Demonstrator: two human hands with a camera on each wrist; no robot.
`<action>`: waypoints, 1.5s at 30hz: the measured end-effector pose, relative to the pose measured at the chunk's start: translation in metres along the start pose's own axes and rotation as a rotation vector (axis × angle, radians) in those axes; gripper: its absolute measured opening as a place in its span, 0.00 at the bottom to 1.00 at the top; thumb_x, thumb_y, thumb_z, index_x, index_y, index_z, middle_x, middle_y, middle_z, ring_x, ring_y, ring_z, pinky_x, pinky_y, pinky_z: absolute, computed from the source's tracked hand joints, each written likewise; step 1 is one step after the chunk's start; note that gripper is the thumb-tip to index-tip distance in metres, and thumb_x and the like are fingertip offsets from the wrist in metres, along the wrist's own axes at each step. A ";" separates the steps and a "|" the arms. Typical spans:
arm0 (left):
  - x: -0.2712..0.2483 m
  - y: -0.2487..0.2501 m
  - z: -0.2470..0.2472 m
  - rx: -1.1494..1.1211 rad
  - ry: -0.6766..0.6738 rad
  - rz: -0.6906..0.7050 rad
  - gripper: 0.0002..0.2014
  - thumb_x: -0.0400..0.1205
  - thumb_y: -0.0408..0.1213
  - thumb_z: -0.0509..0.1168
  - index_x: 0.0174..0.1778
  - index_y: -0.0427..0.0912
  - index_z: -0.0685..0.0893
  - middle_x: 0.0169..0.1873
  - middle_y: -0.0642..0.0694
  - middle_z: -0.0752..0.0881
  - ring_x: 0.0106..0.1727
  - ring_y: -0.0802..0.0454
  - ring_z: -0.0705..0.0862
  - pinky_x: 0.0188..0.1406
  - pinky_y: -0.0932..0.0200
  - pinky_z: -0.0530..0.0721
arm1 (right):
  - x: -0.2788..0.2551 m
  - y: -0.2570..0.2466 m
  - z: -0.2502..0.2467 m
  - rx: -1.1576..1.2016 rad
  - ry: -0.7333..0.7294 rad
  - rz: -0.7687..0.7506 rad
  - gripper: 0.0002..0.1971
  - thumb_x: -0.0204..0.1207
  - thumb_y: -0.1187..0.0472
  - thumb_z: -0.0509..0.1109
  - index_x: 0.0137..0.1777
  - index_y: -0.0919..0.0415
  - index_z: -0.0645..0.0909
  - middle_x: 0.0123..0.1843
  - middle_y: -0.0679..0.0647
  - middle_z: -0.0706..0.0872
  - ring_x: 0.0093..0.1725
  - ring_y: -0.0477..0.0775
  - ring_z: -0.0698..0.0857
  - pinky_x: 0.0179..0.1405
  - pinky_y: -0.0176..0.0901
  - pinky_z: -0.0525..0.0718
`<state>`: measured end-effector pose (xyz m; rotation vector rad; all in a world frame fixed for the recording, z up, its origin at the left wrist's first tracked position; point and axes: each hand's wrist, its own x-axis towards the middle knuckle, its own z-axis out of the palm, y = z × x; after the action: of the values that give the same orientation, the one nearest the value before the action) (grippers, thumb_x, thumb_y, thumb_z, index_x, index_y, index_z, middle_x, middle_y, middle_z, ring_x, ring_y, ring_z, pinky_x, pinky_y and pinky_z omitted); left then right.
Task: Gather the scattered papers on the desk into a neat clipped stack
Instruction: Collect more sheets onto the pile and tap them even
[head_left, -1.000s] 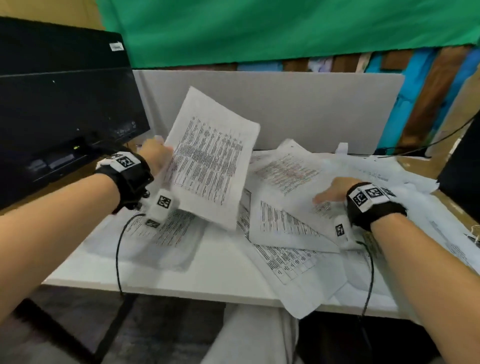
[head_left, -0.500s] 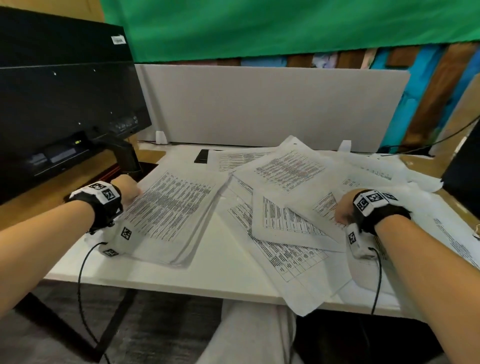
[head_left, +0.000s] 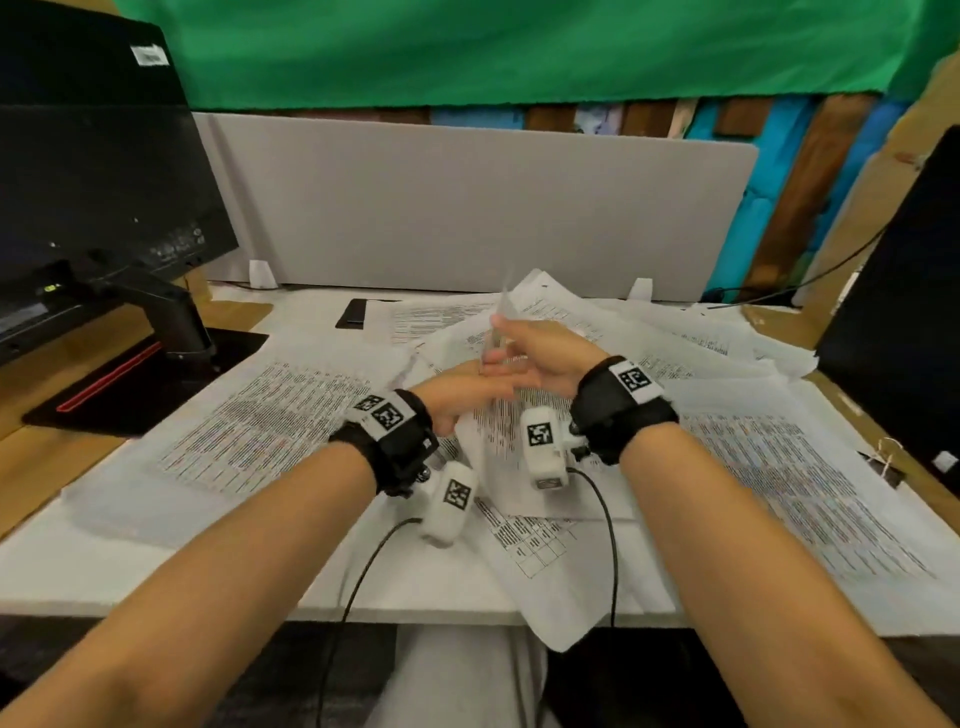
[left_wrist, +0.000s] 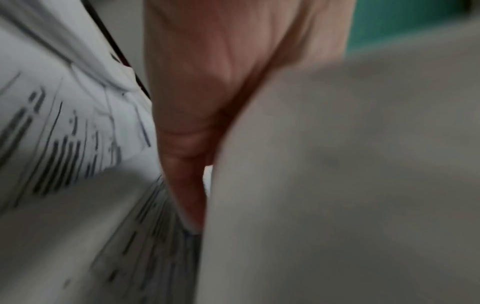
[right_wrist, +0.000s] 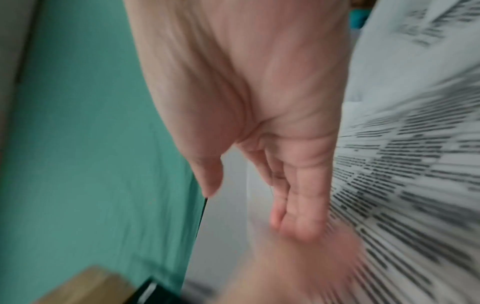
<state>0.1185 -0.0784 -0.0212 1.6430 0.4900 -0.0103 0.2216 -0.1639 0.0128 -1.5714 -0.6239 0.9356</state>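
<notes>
Printed sheets lie scattered over the white desk (head_left: 156, 566). A gathered pile (head_left: 260, 421) sits at the left, loose sheets (head_left: 753, 457) at the right. Both hands meet mid-desk over the papers. One sheet (head_left: 501, 312) stands edge-on between them, blurred by motion. My left hand (head_left: 467, 392) reaches right with the sheet's lower part against its fingers. In the left wrist view the grey back of the sheet (left_wrist: 337, 185) sits tucked between thumb and hidden fingers of the left hand (left_wrist: 187, 92). My right hand (head_left: 519, 345) is beside the sheet; the right wrist view shows the right hand (right_wrist: 259, 102) with straight fingers and the thumb apart.
A black monitor (head_left: 93, 197) on its stand (head_left: 176, 322) fills the left. A grey divider (head_left: 467, 208) closes the back of the desk. A small flat black object (head_left: 356, 312) lies near it. Another dark screen (head_left: 909, 322) stands at the right. One sheet (head_left: 561, 597) overhangs the front edge.
The left hand laid its sheet on the left pile, then swung to the middle. The right hand lifted a sheet from the scattered papers and brought it to the left hand.
</notes>
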 end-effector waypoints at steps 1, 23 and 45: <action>0.006 -0.004 0.005 -0.039 0.139 0.004 0.25 0.79 0.22 0.62 0.73 0.37 0.74 0.64 0.38 0.83 0.60 0.43 0.83 0.60 0.48 0.83 | 0.007 0.006 -0.014 0.067 0.046 0.017 0.17 0.83 0.50 0.67 0.65 0.59 0.75 0.53 0.60 0.85 0.47 0.59 0.88 0.54 0.51 0.88; 0.044 -0.034 -0.009 -0.525 0.176 -0.042 0.22 0.78 0.15 0.47 0.60 0.38 0.75 0.49 0.38 0.81 0.42 0.42 0.80 0.27 0.55 0.87 | -0.045 0.041 -0.122 -1.595 0.105 0.467 0.05 0.77 0.64 0.68 0.45 0.67 0.80 0.45 0.58 0.80 0.43 0.57 0.79 0.36 0.42 0.77; 0.053 -0.037 -0.005 -0.366 0.131 0.120 0.29 0.81 0.27 0.66 0.78 0.42 0.65 0.67 0.37 0.81 0.56 0.41 0.87 0.41 0.50 0.91 | 0.030 0.015 -0.048 0.165 0.414 0.005 0.22 0.80 0.69 0.68 0.72 0.74 0.73 0.68 0.66 0.79 0.55 0.55 0.85 0.46 0.38 0.90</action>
<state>0.1530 -0.0558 -0.0710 1.3153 0.4611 0.2638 0.2763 -0.1695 -0.0066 -1.5561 -0.2443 0.6195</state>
